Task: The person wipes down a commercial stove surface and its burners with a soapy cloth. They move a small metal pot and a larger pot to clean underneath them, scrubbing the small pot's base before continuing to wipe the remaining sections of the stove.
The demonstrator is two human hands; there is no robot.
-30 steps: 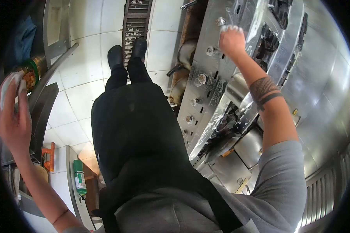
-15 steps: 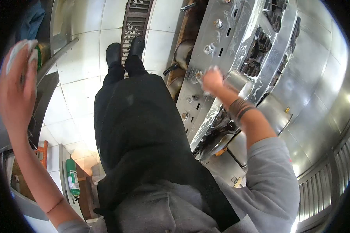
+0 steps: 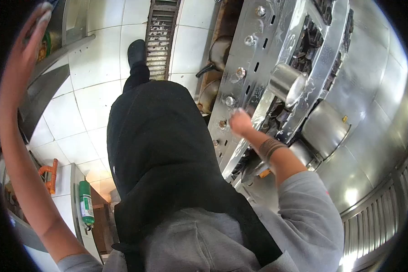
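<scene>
My right hand (image 3: 241, 121) is a closed fist at the front panel of a steel stove (image 3: 233, 86), close to its lower row of knobs. Its fingers are blurred, and I cannot tell what they hold. My left hand (image 3: 31, 38) is raised at the upper left, beside a steel counter. The fingers there are stretched out, with white foam on the tips and the thumb apart. Something green and yellow (image 3: 44, 47) shows just behind that hand. White suds streak the stove top, where a small steel pot (image 3: 286, 85) rests tilted beyond my right hand.
A large steel pot (image 3: 324, 129) stands at the stove's back. Dark pans (image 3: 220, 53) lie on a shelf below the knobs. A floor drain grate (image 3: 161, 41) runs through white tiles. To the left are a metal rail (image 3: 72, 49) and a green cylinder (image 3: 86, 204).
My left hand has moved up toward the frame's edge. The right hand now appears lower along the panel, and the small pot is more fully in view. One shoe has gone from sight.
</scene>
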